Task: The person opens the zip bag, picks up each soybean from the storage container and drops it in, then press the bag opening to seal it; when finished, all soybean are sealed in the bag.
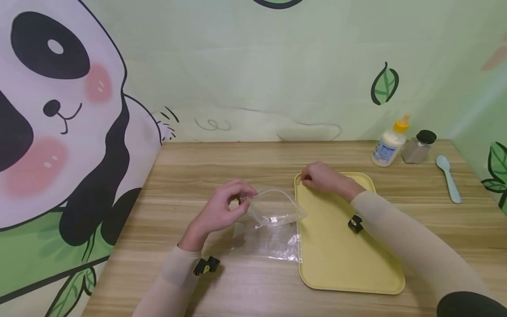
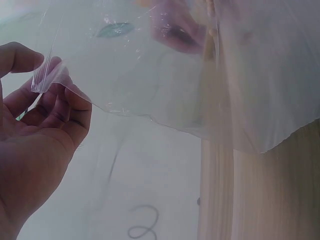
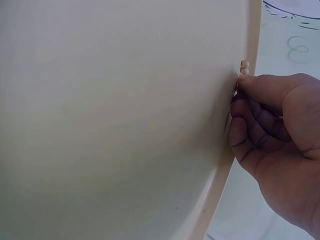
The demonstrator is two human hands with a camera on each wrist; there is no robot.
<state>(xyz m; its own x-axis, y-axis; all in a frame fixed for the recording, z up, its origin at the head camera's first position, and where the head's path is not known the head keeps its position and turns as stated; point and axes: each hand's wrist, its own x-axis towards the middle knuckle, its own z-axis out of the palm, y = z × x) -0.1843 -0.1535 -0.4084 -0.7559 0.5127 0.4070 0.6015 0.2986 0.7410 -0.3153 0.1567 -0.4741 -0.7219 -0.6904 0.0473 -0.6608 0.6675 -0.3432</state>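
Note:
My left hand (image 1: 222,207) pinches the rim of a clear zip-top plastic bag (image 1: 273,240) between thumb and fingers. The bag's mouth gapes, and its right edge overlaps the yellow tray (image 1: 336,246). In the left wrist view the bag (image 2: 150,85) spreads as a see-through sheet beyond my left hand (image 2: 45,110). At the tray's far left corner my right hand (image 1: 322,178) has its thumb and fingertips together on small, rounded beige pieces (image 1: 299,181). Close up, a few of these pieces (image 3: 245,65) show just past the thumb of my right hand (image 3: 280,125).
At the back right stand a white glue bottle (image 1: 386,147) with a yellow cap and a small jar (image 1: 417,147) with a black lid. A light blue spoon (image 1: 449,180) lies to their right. A painted wall (image 1: 237,88) rises behind the wooden table (image 1: 190,167).

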